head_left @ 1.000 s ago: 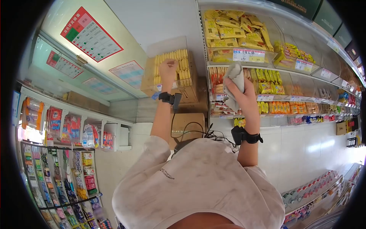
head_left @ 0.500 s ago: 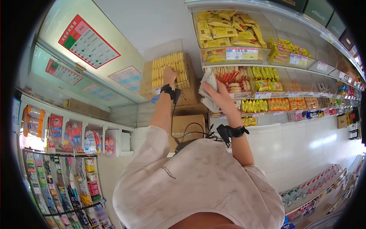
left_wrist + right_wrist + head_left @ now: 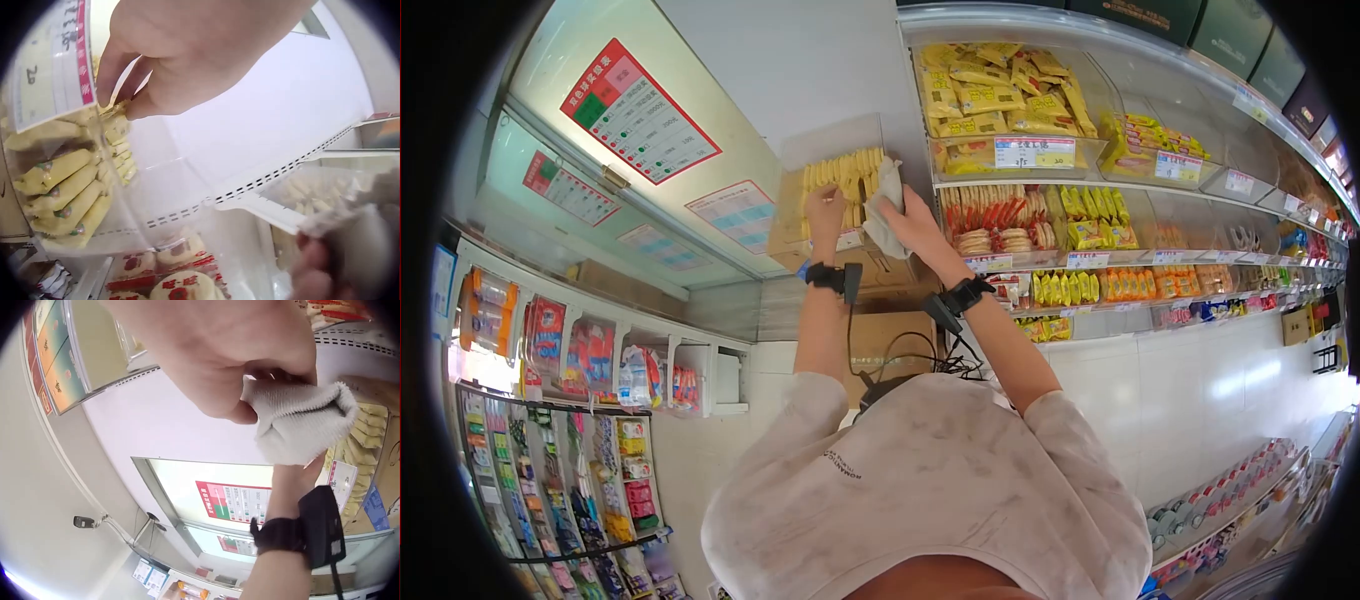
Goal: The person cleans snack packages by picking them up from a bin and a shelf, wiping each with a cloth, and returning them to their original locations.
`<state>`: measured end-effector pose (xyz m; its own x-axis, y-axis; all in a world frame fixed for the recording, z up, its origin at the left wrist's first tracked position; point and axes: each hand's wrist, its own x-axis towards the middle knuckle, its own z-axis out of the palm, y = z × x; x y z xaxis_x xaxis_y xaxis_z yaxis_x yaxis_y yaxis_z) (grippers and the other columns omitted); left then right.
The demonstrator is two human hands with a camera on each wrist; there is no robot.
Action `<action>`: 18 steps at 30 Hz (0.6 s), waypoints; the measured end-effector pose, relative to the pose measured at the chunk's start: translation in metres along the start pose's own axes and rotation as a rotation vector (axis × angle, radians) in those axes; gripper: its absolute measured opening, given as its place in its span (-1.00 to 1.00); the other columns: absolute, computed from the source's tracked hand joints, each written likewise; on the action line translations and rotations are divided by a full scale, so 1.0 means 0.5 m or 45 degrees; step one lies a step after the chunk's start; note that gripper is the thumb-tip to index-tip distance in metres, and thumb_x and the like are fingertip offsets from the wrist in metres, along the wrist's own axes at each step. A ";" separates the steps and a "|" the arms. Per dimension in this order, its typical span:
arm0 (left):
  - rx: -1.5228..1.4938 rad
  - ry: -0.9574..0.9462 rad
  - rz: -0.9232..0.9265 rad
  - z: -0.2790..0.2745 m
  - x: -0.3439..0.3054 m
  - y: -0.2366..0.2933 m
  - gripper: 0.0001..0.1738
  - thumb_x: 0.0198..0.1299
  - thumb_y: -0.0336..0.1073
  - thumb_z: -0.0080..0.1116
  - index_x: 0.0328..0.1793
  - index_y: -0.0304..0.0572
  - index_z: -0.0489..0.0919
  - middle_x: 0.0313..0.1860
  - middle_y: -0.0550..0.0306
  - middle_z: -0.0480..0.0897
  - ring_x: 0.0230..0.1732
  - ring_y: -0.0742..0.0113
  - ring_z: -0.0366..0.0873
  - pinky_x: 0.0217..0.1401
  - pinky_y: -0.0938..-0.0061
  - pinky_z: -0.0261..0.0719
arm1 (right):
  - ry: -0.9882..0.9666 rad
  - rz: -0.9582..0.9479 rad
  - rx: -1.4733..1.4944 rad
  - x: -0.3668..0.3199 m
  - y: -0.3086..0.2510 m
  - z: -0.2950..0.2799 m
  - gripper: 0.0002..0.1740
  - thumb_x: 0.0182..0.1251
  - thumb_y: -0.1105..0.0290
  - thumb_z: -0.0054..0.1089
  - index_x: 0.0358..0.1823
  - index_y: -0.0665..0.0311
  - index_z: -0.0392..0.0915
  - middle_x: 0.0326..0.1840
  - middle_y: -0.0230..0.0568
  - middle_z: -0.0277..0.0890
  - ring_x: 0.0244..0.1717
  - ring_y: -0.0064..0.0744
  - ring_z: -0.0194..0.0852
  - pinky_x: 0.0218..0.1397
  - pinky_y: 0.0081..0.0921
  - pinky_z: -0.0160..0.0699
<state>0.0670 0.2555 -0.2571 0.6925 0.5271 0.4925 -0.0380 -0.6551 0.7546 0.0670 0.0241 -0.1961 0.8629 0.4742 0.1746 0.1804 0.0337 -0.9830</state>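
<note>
My left hand (image 3: 825, 212) is over the clear-fronted bin of yellow packets (image 3: 845, 170). In the left wrist view the fingertips of the left hand (image 3: 181, 62) pinch the crinkled end of a yellow wrapper (image 3: 117, 112), beside a price label (image 3: 47, 75) on the bin front. My right hand (image 3: 922, 232) grips a folded whitish cloth (image 3: 887, 212) at the bin's right side. The right wrist view shows the right hand (image 3: 231, 356) with its thumb and fingers round the cloth (image 3: 300, 425), which partly covers the left hand behind it.
Shelves with clear bins of yellow bags (image 3: 1000, 95) and red-and-white packs (image 3: 995, 215) stand at the right. A glass door with a red-bordered poster (image 3: 640, 110) is at the left. Below the bin are a cardboard box (image 3: 890, 340) and black cables (image 3: 960, 365).
My right hand has carried the cloth leftward from in front of the shelves to the bin's right edge. The left hand has shifted slightly left over the packets.
</note>
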 end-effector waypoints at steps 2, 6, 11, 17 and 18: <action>-0.228 -0.016 -0.101 -0.056 -0.027 0.082 -0.74 0.26 -0.36 0.31 0.02 -0.34 0.74 -0.11 -0.09 0.76 -0.20 0.21 0.74 -0.11 0.37 0.66 | 0.105 -0.080 0.120 0.016 0.015 0.025 -0.48 0.57 0.15 0.10 0.31 0.43 0.39 0.19 -0.14 0.56 0.13 -0.33 0.54 0.23 -0.41 0.50; -0.388 -0.084 -0.172 -0.149 -0.093 0.222 -0.75 0.34 -0.40 0.27 0.07 -0.38 0.72 -0.10 0.05 0.75 -0.18 0.37 0.72 -0.10 0.47 0.66 | -0.007 0.237 0.751 0.010 -0.011 0.038 -0.51 0.64 0.10 0.03 0.33 0.35 0.41 0.19 -0.23 0.55 0.16 -0.43 0.54 0.22 -0.44 0.52; -0.532 -0.130 -0.203 -0.199 -0.162 0.311 -0.77 0.36 -0.45 0.26 0.08 -0.38 0.71 -0.11 0.11 0.73 -0.16 0.41 0.69 -0.03 0.55 0.62 | -0.039 0.251 1.046 -0.040 -0.102 0.043 -0.56 0.63 0.14 0.07 0.26 0.37 0.47 0.08 -0.34 0.59 0.05 -0.57 0.57 0.07 -0.51 0.59; -0.530 -0.165 -0.116 -0.215 -0.212 0.358 -0.77 0.39 -0.43 0.25 0.12 -0.33 0.71 0.02 0.08 0.68 -0.06 0.42 0.67 0.04 0.54 0.61 | -0.023 0.192 1.123 -0.083 -0.158 0.020 -0.63 0.57 0.24 0.17 0.21 0.35 0.51 0.07 -0.32 0.61 0.04 -0.56 0.60 0.07 -0.49 0.61; -0.509 -0.194 -0.110 -0.216 -0.216 0.358 -0.75 0.39 -0.43 0.25 0.15 -0.30 0.70 0.05 0.07 0.67 -0.06 0.41 0.67 0.05 0.53 0.61 | 0.022 0.202 1.117 -0.087 -0.163 0.018 -0.63 0.57 0.25 0.18 0.22 0.34 0.51 0.08 -0.30 0.62 0.05 -0.54 0.60 0.09 -0.49 0.61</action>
<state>-0.0924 0.1397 -0.1283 0.8025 0.4655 0.3732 -0.2306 -0.3348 0.9136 0.0104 0.0086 -0.1240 0.8553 0.5175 0.0266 -0.3620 0.6334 -0.6840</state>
